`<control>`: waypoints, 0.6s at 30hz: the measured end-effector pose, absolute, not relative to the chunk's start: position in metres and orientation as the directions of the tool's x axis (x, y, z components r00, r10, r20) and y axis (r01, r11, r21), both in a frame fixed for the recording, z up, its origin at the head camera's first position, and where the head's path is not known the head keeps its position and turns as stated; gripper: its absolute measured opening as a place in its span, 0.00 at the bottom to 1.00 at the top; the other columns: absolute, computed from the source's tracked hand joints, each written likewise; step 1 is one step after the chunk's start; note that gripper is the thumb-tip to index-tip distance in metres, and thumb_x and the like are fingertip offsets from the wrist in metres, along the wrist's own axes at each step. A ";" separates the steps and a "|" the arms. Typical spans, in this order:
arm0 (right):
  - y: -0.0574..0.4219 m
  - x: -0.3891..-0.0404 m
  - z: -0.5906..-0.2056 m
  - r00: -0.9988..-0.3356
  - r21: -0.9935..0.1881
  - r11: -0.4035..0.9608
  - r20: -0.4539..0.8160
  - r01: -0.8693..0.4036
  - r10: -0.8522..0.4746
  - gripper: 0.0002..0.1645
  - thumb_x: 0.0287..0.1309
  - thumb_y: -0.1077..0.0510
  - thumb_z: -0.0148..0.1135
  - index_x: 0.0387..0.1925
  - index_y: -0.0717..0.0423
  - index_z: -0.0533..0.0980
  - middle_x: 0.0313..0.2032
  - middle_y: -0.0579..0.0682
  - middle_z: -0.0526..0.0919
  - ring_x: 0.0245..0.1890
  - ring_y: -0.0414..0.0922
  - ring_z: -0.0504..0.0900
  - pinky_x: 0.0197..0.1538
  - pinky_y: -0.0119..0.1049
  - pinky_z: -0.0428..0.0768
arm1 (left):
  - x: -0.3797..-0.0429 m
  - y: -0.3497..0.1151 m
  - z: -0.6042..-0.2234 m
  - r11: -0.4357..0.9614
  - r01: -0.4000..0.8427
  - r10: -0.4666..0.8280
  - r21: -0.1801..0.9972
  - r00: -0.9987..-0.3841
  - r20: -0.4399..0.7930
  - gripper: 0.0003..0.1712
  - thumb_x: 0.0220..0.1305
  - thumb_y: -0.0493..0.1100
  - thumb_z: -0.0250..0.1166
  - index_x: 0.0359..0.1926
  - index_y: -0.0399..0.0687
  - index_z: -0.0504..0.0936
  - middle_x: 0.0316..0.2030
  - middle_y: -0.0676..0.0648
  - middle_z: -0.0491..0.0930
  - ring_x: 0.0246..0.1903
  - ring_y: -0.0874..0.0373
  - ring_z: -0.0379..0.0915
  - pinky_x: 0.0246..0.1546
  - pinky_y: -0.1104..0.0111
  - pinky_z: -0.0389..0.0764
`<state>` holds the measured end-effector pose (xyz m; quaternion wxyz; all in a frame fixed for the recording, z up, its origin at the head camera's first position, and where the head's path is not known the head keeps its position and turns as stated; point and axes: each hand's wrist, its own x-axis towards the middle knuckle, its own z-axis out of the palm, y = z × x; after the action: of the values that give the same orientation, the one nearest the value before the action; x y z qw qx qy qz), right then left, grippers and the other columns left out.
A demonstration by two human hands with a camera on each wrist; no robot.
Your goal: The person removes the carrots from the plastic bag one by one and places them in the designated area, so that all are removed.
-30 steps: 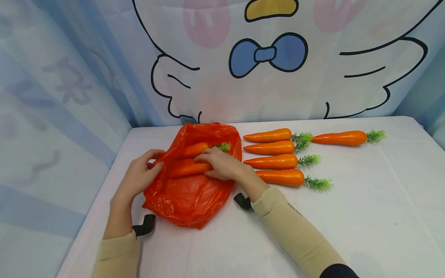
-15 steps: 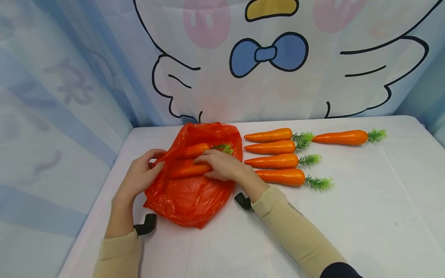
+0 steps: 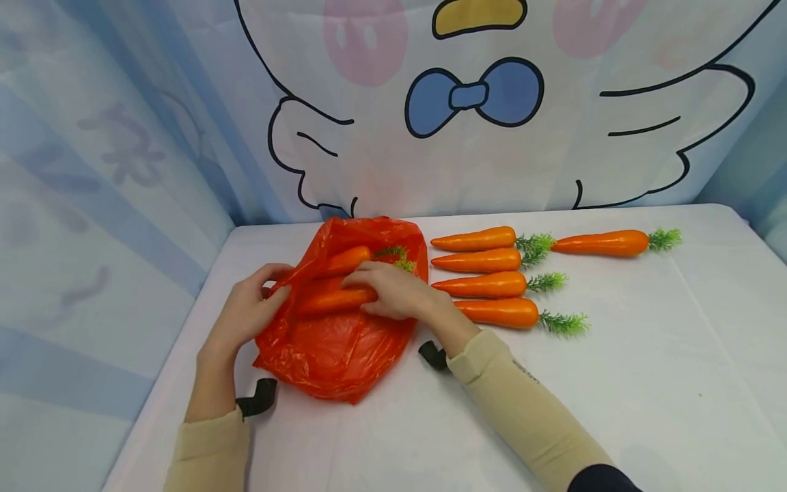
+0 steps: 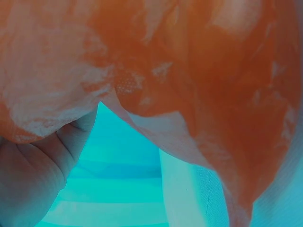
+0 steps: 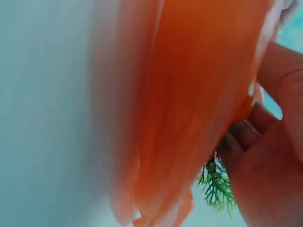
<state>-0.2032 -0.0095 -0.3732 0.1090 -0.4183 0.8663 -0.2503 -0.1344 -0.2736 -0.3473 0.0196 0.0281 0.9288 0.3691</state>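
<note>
Bag [image 3: 344, 355] pinched in left hand [image 3: 249, 306], carrot [image 3: 335, 301] in right hand [image 3: 391, 290]; upper carrot [image 3: 350, 259] tilted further.

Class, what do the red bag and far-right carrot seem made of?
Red bag: thin plastic film, glossy, shown by crinkles and highlights. Far-right carrot: probably plastic or painted foam, smooth, evenly coloured, softly shiny. Its green fronds: likely moulded plastic, spiky and bright.

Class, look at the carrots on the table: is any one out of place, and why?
Yes, the rightmost carrot: four carrots lie side by side next to the red bag, while this one lies apart, beyond their leafy tops.
</note>
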 end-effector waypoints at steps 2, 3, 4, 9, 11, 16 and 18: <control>-0.008 -0.203 -0.370 -0.635 -0.528 0.530 0.022 -0.663 -0.772 0.28 0.64 0.58 0.68 0.64 0.45 0.76 0.61 0.45 0.75 0.62 0.44 0.70 0.66 0.41 0.70 | -0.135 -0.274 -0.348 0.726 0.034 0.064 0.686 -0.998 -0.018 0.23 0.75 0.44 0.55 0.67 0.45 0.72 0.61 0.37 0.74 0.46 0.43 0.76 0.45 0.53 0.83; -0.007 -0.203 -0.369 -0.641 -0.532 0.534 0.023 -0.657 -0.767 0.28 0.64 0.58 0.68 0.64 0.45 0.77 0.61 0.45 0.75 0.62 0.44 0.70 0.66 0.41 0.70 | -0.135 -0.274 -0.348 0.727 0.032 0.062 0.686 -0.998 -0.018 0.23 0.75 0.44 0.55 0.67 0.45 0.71 0.61 0.37 0.74 0.47 0.42 0.76 0.45 0.53 0.83; -0.005 -0.203 -0.367 -0.645 -0.530 0.538 0.023 -0.655 -0.764 0.27 0.64 0.58 0.68 0.64 0.45 0.77 0.62 0.45 0.75 0.63 0.44 0.70 0.67 0.41 0.69 | -0.135 -0.274 -0.349 0.727 0.029 0.059 0.686 -0.998 -0.021 0.23 0.76 0.44 0.54 0.67 0.45 0.71 0.61 0.38 0.74 0.47 0.42 0.76 0.46 0.52 0.83; 0.003 -0.204 -0.359 -0.668 -0.521 0.556 0.037 -0.648 -0.743 0.27 0.63 0.59 0.68 0.64 0.46 0.77 0.61 0.45 0.75 0.63 0.45 0.70 0.68 0.42 0.68 | -0.136 -0.276 -0.349 0.728 0.016 0.051 0.686 -0.998 -0.031 0.23 0.76 0.44 0.54 0.68 0.46 0.71 0.61 0.38 0.74 0.48 0.41 0.75 0.46 0.51 0.83; 0.006 -0.204 -0.356 -0.675 -0.524 0.559 0.042 -0.642 -0.736 0.27 0.63 0.59 0.68 0.63 0.47 0.77 0.61 0.45 0.75 0.63 0.45 0.70 0.68 0.42 0.68 | -0.136 -0.276 -0.349 0.727 0.016 0.052 0.687 -0.998 -0.031 0.23 0.76 0.44 0.54 0.68 0.46 0.71 0.61 0.38 0.74 0.48 0.41 0.75 0.46 0.51 0.83; 0.014 -0.204 -0.349 -0.692 -0.549 0.562 0.043 -0.619 -0.721 0.27 0.63 0.60 0.68 0.64 0.48 0.77 0.60 0.47 0.75 0.61 0.45 0.71 0.65 0.41 0.71 | -0.136 -0.277 -0.348 0.726 0.027 0.059 0.687 -0.998 -0.024 0.23 0.75 0.44 0.54 0.67 0.46 0.71 0.61 0.38 0.74 0.48 0.42 0.75 0.46 0.51 0.83; 0.017 -0.203 -0.348 -0.700 -0.553 0.569 0.036 -0.608 -0.713 0.27 0.64 0.60 0.68 0.64 0.48 0.77 0.60 0.47 0.75 0.61 0.45 0.71 0.65 0.41 0.72 | -0.137 -0.277 -0.349 0.728 0.030 0.060 0.685 -0.998 -0.021 0.23 0.75 0.44 0.54 0.67 0.46 0.71 0.60 0.38 0.74 0.47 0.42 0.75 0.45 0.51 0.84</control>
<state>-0.2030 0.0172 -0.3482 0.0961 -0.3751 0.8806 -0.2732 -0.1366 -0.2771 -0.3485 0.0207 0.0242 0.9293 0.3679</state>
